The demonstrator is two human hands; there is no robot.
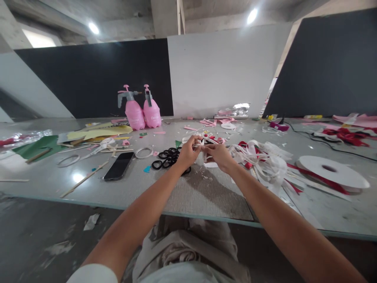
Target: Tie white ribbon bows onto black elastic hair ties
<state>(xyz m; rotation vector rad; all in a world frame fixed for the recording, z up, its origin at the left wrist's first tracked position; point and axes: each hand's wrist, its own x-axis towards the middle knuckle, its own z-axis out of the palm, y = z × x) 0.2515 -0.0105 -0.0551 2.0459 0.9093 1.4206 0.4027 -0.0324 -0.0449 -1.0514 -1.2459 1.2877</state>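
Observation:
Both my hands meet over the middle of the grey table (206,196). My left hand (188,151) and my right hand (219,155) pinch a folded piece of white ribbon (203,142) between their fingertips. Just left of my left hand lies a cluster of black hair ties (166,157). To the right of my right hand spreads a heap of loose white and red ribbon (262,159). A small white ribbon scrap (210,165) lies under my right hand.
A black phone (118,166) lies left of the hair ties. Two pink spray bottles (143,110) stand at the back. A large white ribbon spool (332,173) sits at right. Wooden sticks (84,179), coloured paper sheets (97,133) and a white ring (143,152) litter the left side.

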